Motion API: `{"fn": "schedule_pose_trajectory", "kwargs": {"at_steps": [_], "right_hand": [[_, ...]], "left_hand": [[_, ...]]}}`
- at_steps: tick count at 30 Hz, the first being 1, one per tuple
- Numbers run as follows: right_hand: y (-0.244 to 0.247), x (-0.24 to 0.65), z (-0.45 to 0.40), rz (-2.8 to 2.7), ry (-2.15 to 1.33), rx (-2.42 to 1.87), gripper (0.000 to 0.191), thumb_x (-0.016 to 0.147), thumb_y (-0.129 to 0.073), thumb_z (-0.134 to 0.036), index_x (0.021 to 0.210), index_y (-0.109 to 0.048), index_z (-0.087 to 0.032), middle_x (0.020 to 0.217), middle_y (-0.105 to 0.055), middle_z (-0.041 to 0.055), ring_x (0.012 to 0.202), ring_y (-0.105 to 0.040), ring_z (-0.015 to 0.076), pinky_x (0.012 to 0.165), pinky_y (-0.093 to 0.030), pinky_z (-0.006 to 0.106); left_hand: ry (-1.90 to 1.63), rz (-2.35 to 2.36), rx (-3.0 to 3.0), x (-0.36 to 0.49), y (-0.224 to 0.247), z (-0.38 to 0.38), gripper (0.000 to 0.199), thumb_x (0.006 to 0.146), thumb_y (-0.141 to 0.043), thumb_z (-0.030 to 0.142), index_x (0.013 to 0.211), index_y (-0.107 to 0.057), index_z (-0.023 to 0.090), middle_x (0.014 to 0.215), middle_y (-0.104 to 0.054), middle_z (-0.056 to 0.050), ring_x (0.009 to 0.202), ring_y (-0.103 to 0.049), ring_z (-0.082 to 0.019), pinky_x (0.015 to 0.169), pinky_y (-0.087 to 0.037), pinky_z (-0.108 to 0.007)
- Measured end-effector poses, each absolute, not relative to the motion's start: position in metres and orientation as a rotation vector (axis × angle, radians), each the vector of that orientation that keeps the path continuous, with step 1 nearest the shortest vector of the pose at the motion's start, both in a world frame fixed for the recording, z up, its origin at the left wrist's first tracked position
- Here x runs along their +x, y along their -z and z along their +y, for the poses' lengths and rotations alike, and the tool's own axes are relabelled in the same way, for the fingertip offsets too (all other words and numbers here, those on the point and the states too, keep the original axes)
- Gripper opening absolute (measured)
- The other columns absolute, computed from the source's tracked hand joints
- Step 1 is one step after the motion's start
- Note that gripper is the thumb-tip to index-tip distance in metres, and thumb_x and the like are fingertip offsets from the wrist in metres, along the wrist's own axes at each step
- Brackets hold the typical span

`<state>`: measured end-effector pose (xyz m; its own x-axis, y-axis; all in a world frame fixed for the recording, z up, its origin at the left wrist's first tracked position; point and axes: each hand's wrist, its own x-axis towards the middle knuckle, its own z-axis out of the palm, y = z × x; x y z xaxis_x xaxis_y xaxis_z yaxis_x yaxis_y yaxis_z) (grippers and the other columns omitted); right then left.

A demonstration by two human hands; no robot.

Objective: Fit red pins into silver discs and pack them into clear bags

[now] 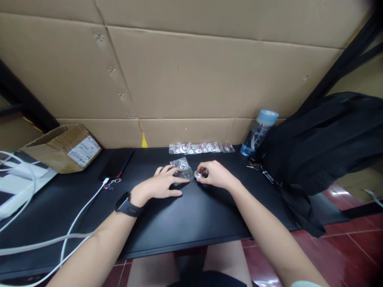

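Over the middle of the black desk, my right hand (216, 173) is closed around a small round silvery metal piece with a red part (198, 173); the fingers cover some of it. My left hand (164, 181) lies open with fingers spread, wearing a black watch on the wrist. Under and beyond its fingertips is a clear plastic bag (184, 165); what the bag holds, if anything, I cannot make out. Behind both hands, a row of several silvery discs with red marks in clear wrapping (199, 148) lies along the back edge.
A cardboard wall (185, 79) rises behind the black desk (185, 223). To the left are an open cardboard box (62, 149), a dark phone (115, 164) and white cables (83, 209). A water bottle (257, 133), keys (253, 165) and a black backpack (323, 143) stand at right.
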<state>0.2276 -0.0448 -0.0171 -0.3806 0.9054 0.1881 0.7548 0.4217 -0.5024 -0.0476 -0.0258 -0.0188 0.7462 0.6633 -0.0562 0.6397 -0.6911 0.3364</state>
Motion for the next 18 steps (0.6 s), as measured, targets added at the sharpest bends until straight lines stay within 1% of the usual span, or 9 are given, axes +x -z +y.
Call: {"fn": "schedule_pose_trajectory", "kwargs": {"at_steps": [2, 3, 4, 6, 8, 10, 13, 16, 18], "right_hand": [[0.015, 0.227, -0.047, -2.261, -0.487, -1.413, 0.022, 0.072, -0.085, -0.028, 0.091, -0.074, -0.024, 0.076, -0.072, 0.0004, 0.065, -0.063, 0.0157, 0.061, -0.040, 0.025], [0.014, 0.227, -0.047, -2.265, -0.502, -1.406, 0.022, 0.072, -0.084, -0.028, 0.091, -0.074, -0.024, 0.076, -0.072, 0.0005, 0.066, -0.064, 0.0159, 0.061, -0.041, 0.025], [0.013, 0.227, -0.048, -2.264, -0.518, -1.398, 0.021, 0.073, -0.084, -0.029, 0.091, -0.074, -0.023, 0.076, -0.072, 0.0006, 0.067, -0.064, 0.0161, 0.062, -0.041, 0.025], [0.011, 0.226, -0.049, -2.258, -0.545, -1.383, 0.020, 0.074, -0.083, -0.030, 0.090, -0.074, -0.023, 0.075, -0.072, 0.0007, 0.067, -0.064, 0.0162, 0.063, -0.041, 0.025], [0.009, 0.225, -0.050, -2.260, -0.561, -1.367, 0.019, 0.075, -0.082, -0.031, 0.089, -0.073, -0.022, 0.074, -0.072, 0.0006, 0.066, -0.064, 0.0161, 0.063, -0.041, 0.025], [0.009, 0.224, -0.051, -2.274, -0.570, -1.359, 0.018, 0.075, -0.082, -0.032, 0.086, -0.073, -0.022, 0.073, -0.071, 0.0006, 0.066, -0.064, 0.0162, 0.063, -0.041, 0.025], [0.011, 0.222, -0.051, -2.295, -0.569, -1.371, 0.018, 0.074, -0.083, -0.031, 0.084, -0.073, -0.022, 0.073, -0.071, 0.0011, 0.066, -0.064, 0.0168, 0.063, -0.041, 0.026], [0.015, 0.221, -0.050, -2.320, -0.540, -1.417, 0.018, 0.072, -0.084, -0.031, 0.083, -0.073, -0.022, 0.073, -0.071, 0.0015, 0.065, -0.063, 0.0173, 0.062, -0.040, 0.027], [0.017, 0.221, -0.049, -2.343, -0.501, -1.445, 0.018, 0.073, -0.084, -0.031, 0.083, -0.073, -0.021, 0.074, -0.071, 0.0021, 0.066, -0.063, 0.0176, 0.063, -0.040, 0.027]], "left_hand": [[-0.058, 0.989, 2.577, -0.049, 0.016, -0.026, 0.060, 0.089, -0.068, 0.047, 0.146, -0.051, 0.052, 0.160, -0.045, -0.004, 0.149, -0.035, -0.039, 0.116, -0.027, -0.062], [-0.030, 0.970, 2.557, -0.051, 0.015, -0.025, 0.062, 0.091, -0.065, 0.046, 0.150, -0.046, 0.051, 0.161, -0.044, -0.003, 0.149, -0.036, -0.036, 0.116, -0.028, -0.059], [0.001, 0.955, 2.539, -0.052, 0.014, -0.025, 0.062, 0.092, -0.064, 0.046, 0.151, -0.044, 0.050, 0.162, -0.042, -0.003, 0.149, -0.037, -0.034, 0.117, -0.029, -0.057], [0.045, 0.951, 2.524, -0.054, 0.013, -0.024, 0.056, 0.092, -0.064, 0.044, 0.147, -0.051, 0.049, 0.164, -0.039, -0.002, 0.149, -0.038, -0.034, 0.117, -0.029, -0.056], [0.034, 0.968, 2.533, -0.056, 0.015, -0.024, 0.051, 0.089, -0.069, 0.043, 0.138, -0.060, 0.049, 0.165, -0.037, -0.001, 0.149, -0.037, -0.036, 0.118, -0.028, -0.058], [-0.015, 0.972, 2.541, -0.054, 0.017, -0.025, 0.051, 0.085, -0.073, 0.041, 0.134, -0.063, 0.050, 0.165, -0.038, -0.001, 0.150, -0.035, -0.038, 0.118, -0.028, -0.060], [-0.037, 0.966, 2.551, -0.047, 0.020, -0.029, 0.054, 0.085, -0.075, 0.042, 0.136, -0.062, 0.051, 0.165, -0.037, -0.002, 0.151, -0.033, -0.039, 0.117, -0.028, -0.062], [0.000, 0.966, 2.587, -0.038, 0.022, -0.034, 0.054, 0.090, -0.070, 0.046, 0.142, -0.056, 0.050, 0.167, -0.033, -0.006, 0.153, -0.029, -0.040, 0.116, -0.028, -0.064], [0.004, 0.976, 2.619, -0.033, 0.023, -0.036, 0.053, 0.092, -0.066, 0.048, 0.144, -0.054, 0.049, 0.167, -0.032, -0.007, 0.153, -0.028, -0.040, 0.116, -0.028, -0.063]]}}
